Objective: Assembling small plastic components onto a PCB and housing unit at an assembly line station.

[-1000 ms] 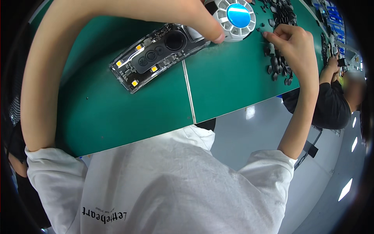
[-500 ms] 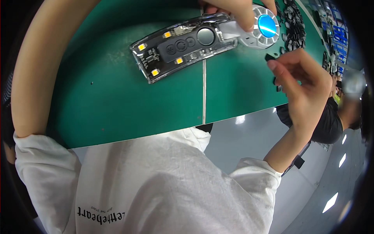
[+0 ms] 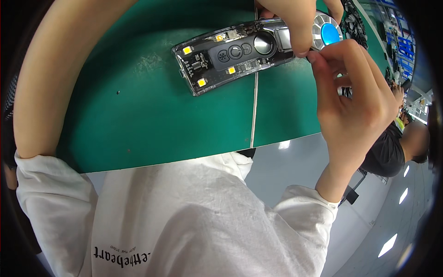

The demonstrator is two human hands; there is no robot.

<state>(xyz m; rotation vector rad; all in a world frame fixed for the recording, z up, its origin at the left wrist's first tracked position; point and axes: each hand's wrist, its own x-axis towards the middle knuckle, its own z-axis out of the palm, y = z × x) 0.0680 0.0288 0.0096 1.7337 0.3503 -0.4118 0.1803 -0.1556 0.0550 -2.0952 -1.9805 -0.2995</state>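
Note:
A clear-cased handheld device (image 3: 240, 51), perhaps a small fan, tilts over the green table (image 3: 161, 124). Its dark circuit board carries several yellow lights, a row of buttons and a round silver knob. At its right end is a ribbed grey round head (image 3: 318, 31) with a shiny blue disc. My left hand (image 3: 295, 21) is closed round the neck of the device, thumb near the lower edge. My right hand (image 3: 357, 87) pinches a small black piece against that edge, beside the left thumb; the fingertips hide almost all of the piece.
Many small black pieces (image 3: 354, 25) lie heaped along the table's far right. A pale seam (image 3: 254, 111) crosses the tabletop. To the right, a person in black (image 3: 385, 157) sits close to the table, and blue racks (image 3: 406, 48) stand farther off.
My right hand has moved up and inward, bringing the black piece against the device. The device, still in my left hand, has shifted slightly right.

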